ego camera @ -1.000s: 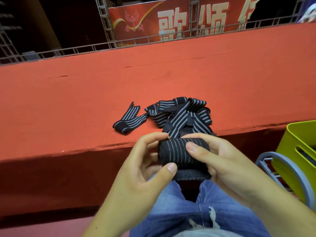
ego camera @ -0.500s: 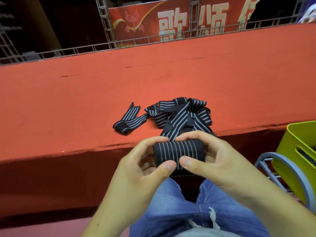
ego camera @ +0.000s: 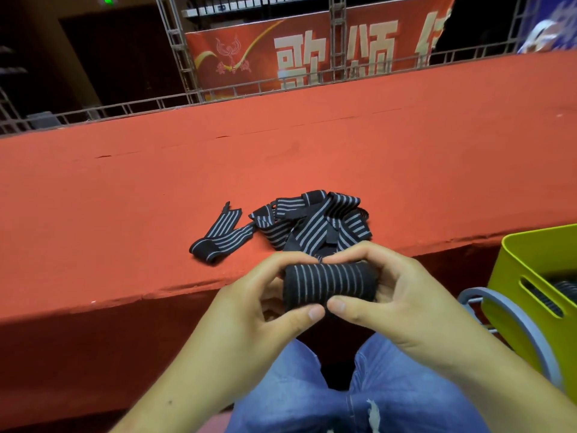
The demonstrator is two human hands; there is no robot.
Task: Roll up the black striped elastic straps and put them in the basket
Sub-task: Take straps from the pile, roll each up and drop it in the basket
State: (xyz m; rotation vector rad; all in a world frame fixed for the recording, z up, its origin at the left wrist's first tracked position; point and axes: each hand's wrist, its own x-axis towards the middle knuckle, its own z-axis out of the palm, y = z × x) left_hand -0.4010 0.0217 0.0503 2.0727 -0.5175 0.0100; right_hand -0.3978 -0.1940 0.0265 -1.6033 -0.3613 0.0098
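Observation:
A rolled black strap with grey stripes (ego camera: 329, 284) lies crosswise between both hands, just in front of the red ledge's edge. My left hand (ego camera: 259, 307) grips its left end, thumb under and fingers over. My right hand (ego camera: 402, 295) grips its right end the same way. Both thumbs meet below the roll. A loose pile of unrolled striped straps (ego camera: 312, 225) lies on the red ledge (ego camera: 156, 189) behind the hands. The yellow-green basket (ego camera: 540, 295) stands at the right, with dark striped fabric showing through its handle slot.
A grey-blue curved frame with wire rods (ego camera: 512, 323) sits against the basket's left side. My legs in blue jeans (ego camera: 349, 398) are below the hands. Metal truss railing (ego camera: 175, 54) and a red banner (ego camera: 312, 48) stand beyond the ledge.
The loose tail hanging under the roll has been wound in. Both thumbs slid down and together beneath the roll, and the roll rose slightly toward the ledge edge.

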